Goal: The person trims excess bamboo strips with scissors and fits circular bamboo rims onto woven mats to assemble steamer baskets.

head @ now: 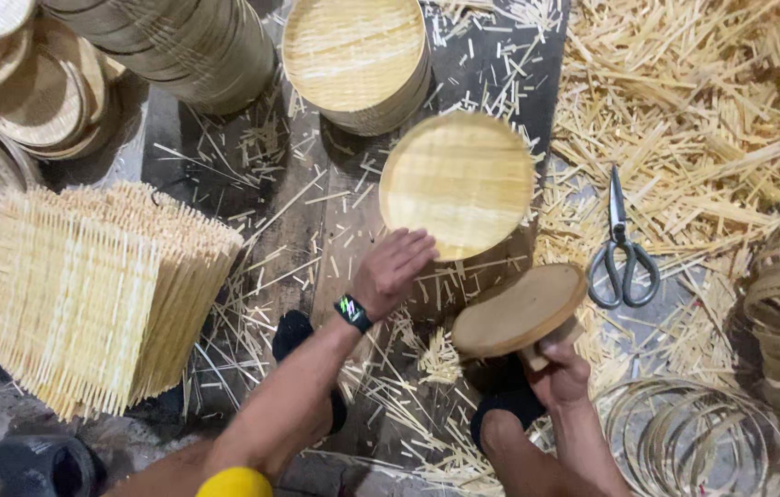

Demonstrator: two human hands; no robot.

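Warm, fairly bright overhead light, soft shadows below, sharp centre with slight wide-angle bending at the edges.

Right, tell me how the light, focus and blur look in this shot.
Head view: light falls evenly, warm on the round bamboo tray and the straw litter, with soft shadows under the stacked mats; the bottom-left corner goes dark. The left hand looks slightly smeared, the right hand and scissors sharper. Edges bow a little, as with a wide lens.
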